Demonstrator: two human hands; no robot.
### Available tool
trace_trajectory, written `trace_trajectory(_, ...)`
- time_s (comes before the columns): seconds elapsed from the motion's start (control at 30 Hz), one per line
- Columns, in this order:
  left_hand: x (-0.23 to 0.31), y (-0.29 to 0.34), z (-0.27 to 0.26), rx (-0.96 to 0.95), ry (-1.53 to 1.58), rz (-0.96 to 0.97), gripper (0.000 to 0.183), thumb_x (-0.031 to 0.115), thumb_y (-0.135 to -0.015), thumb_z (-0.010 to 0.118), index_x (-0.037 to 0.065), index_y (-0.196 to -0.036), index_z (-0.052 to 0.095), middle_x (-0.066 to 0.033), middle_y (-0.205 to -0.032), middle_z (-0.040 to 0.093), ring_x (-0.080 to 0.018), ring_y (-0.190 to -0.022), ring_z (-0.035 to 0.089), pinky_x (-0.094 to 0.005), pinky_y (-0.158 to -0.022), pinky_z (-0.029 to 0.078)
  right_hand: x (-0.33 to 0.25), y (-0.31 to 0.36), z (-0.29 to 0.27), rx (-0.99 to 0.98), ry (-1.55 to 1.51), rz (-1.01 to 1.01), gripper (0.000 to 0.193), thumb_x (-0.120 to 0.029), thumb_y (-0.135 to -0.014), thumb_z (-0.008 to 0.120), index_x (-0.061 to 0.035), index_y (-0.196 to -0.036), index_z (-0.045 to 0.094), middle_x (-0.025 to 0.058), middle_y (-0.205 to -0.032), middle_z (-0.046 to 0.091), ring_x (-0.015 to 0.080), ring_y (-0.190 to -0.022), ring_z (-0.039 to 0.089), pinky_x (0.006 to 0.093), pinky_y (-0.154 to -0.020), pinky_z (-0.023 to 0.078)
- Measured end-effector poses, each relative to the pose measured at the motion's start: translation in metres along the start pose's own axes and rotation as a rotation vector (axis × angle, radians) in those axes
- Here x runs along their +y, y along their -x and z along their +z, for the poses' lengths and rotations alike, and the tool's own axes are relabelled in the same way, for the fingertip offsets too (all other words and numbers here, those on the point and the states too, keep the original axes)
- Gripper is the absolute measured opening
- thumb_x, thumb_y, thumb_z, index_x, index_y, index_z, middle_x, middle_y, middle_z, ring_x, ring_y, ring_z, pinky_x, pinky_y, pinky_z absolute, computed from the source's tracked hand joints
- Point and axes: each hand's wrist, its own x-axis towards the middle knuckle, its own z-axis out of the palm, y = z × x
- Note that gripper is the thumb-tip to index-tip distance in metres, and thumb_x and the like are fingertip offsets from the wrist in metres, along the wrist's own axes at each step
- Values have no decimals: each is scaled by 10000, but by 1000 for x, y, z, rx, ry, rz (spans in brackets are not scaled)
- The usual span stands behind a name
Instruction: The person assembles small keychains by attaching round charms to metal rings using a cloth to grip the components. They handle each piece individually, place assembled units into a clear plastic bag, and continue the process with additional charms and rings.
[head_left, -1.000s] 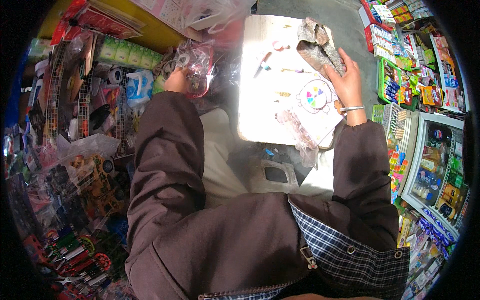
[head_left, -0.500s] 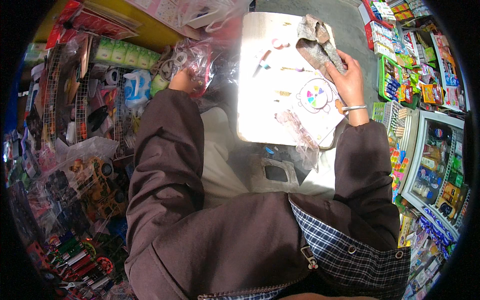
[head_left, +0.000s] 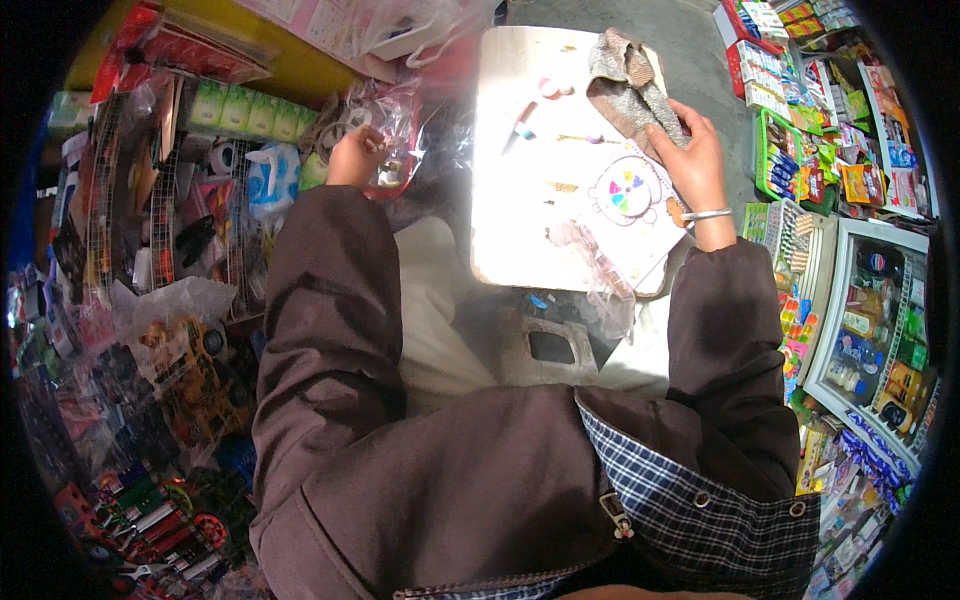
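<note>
My left hand (head_left: 357,158) is closed, fingertips pinched together, beside a red-rimmed container (head_left: 397,172) under clear plastic wrap. What it pinches, if anything, is too small to make out. At the far right of the white tabletop (head_left: 510,225), my right hand (head_left: 695,155) holds the lower end of a crumpled grey-brown cloth (head_left: 625,90) between thumb and fingers. Just left of it, a sheet shows a cartoon outline with a colour wheel (head_left: 629,193). Pink round pieces (head_left: 552,88), a teal-and-white stick (head_left: 525,122) and a crumpled clear bag (head_left: 600,265) lie on the top.
Wire racks (head_left: 165,190) and bagged toy vehicles (head_left: 190,360) crowd the left side. A green basket of packets (head_left: 778,155) and a glass-fronted drinks case (head_left: 870,320) stand on the right. Clear plastic bags (head_left: 430,30) lie at the back left.
My left hand has lifted out from the plastic-wrapped container and drawn slightly left and nearer, fingertips now showing. My right hand stays on the cloth; tabletop and cloth have shifted slightly left in view.
</note>
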Motion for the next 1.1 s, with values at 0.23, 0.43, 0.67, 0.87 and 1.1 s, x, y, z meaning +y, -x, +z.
trace_trajectory(0.23, 139, 38, -21, 6, 794, 118, 244, -20, -788, 719, -15, -1014, 629, 17, -833, 611, -39, -701, 516, -173, -634, 441, -39, 4, -6, 307, -101, -274, 305, -92, -788, 716, -45, -1081, 642, 85, -1073, 625, 199, -998, 585, 326, -887, 449)
trace_trajectory(0.43, 221, 82, 2, -165, 932, 277, 302, -55, -754, 730, -5, -1031, 619, -36, -960, 641, -70, -801, 566, -210, -722, 508, -75, 24, -3, -267, -829, -82, 141, -93, -870, 665, 3, -972, 671, 1, -856, 655, 49, -739, 573, 202, -673, 479)
trace_trajectory(0.67, 241, 83, 25, -236, 878, 276, 302, -40, -740, 756, 37, -952, 554, 5, -939, 579, -72, -827, 553, -222, -743, 488, -74, 24, -8, -421, -855, 21, 130, -130, -880, 657, -9, -917, 685, -29, -798, 646, 29, -695, 567, 190, -583, 463)
trace_trajectory(0.87, 243, 80, 30, -248, 852, 290, 283, -44, -753, 745, 30, -951, 557, 3, -934, 590, -78, -844, 570, -230, -754, 499, -70, 23, -7, -423, -808, 58, 117, -128, -865, 656, -16, -875, 688, -19, -766, 649, 32, -646, 563, 186, -539, 459)
trace_trajectory(1.1, 241, 80, 32, -218, 799, 313, 235, -16, -743, 761, 19, -924, 616, -25, -938, 656, -99, -866, 624, -250, -789, 521, -68, 23, -2, -431, -778, 45, 108, -130, -847, 666, -24, -857, 679, -18, -782, 644, 35, -697, 564, 199, -591, 467)
